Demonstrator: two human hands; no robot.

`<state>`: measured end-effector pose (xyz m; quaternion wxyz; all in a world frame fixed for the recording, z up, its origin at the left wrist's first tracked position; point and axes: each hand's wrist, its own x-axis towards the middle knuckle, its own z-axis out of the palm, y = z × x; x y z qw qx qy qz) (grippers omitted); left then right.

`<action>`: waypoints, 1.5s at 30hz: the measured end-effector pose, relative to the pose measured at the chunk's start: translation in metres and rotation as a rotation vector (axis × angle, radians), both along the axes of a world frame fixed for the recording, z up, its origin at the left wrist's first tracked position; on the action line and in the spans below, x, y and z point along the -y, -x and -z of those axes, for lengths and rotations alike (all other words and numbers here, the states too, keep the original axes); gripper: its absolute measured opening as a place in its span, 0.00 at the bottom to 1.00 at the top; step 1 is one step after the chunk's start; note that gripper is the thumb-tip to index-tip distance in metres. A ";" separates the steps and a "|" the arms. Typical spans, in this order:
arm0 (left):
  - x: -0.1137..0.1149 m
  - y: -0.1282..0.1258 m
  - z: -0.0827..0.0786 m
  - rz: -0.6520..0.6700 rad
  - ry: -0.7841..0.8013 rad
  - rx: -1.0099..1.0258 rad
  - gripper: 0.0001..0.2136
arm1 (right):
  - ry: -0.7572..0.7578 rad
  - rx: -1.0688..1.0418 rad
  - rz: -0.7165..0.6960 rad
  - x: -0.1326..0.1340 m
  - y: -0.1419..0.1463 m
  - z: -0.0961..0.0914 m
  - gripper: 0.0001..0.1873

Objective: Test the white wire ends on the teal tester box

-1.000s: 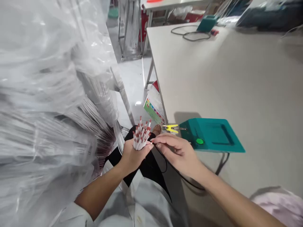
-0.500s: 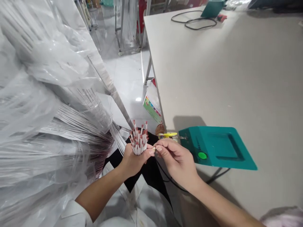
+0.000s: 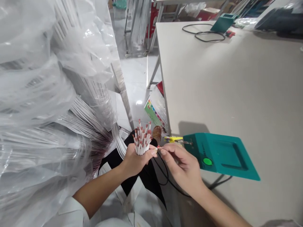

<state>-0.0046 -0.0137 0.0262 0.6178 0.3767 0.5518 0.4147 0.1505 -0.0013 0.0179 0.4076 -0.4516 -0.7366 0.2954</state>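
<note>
My left hand (image 3: pixel 137 160) is wrapped round a bundle of white wires (image 3: pixel 142 142) whose upright ends show reddish copper tips. Between its thumb and forefinger one wire end (image 3: pixel 158 147) sticks out to the right, away from the bundle. The thumb and forefinger of my right hand (image 3: pixel 181 160) pinch the tip of that single wire. Just beyond my right hand, at the table's edge, sits a teal device (image 3: pixel 224 157) with a round green button. A yellow-handled tool (image 3: pixel 174 139), its exact kind unclear, lies against the device's left side.
Plastic-wrapped bundles of white wires (image 3: pixel 92 94) fill the left side. The pale table (image 3: pixel 224 85) spreads to the right, with a black cable (image 3: pixel 208 37) and a second teal device (image 3: pixel 222 22) at its far end. A printed bag (image 3: pixel 155 107) stands on the floor.
The view has shifted, so the table and the racks sit lower and farther right. The right fingertips have drawn slightly away from the left thumb, and the reddish wire tip now shows between the hands.
</note>
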 end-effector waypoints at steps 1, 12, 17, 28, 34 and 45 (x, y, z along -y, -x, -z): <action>0.000 -0.001 0.000 -0.006 0.016 0.002 0.08 | -0.005 -0.014 0.019 -0.001 -0.003 -0.002 0.04; -0.008 0.009 0.005 0.223 -0.064 0.079 0.08 | 0.108 0.140 -0.531 -0.037 -0.012 -0.037 0.07; -0.014 0.020 0.008 0.227 -0.018 0.222 0.10 | 0.302 -0.178 -0.457 -0.033 0.000 -0.028 0.05; -0.014 0.009 0.022 0.063 -0.015 0.464 0.13 | 0.758 -0.838 -0.091 -0.010 0.030 0.008 0.08; -0.010 0.005 0.024 0.023 -0.010 0.358 0.12 | 0.547 -0.629 0.025 -0.010 0.029 0.010 0.06; -0.003 -0.002 0.007 0.109 -0.029 -0.100 0.08 | -0.635 0.552 -0.010 -0.014 -0.002 0.003 0.09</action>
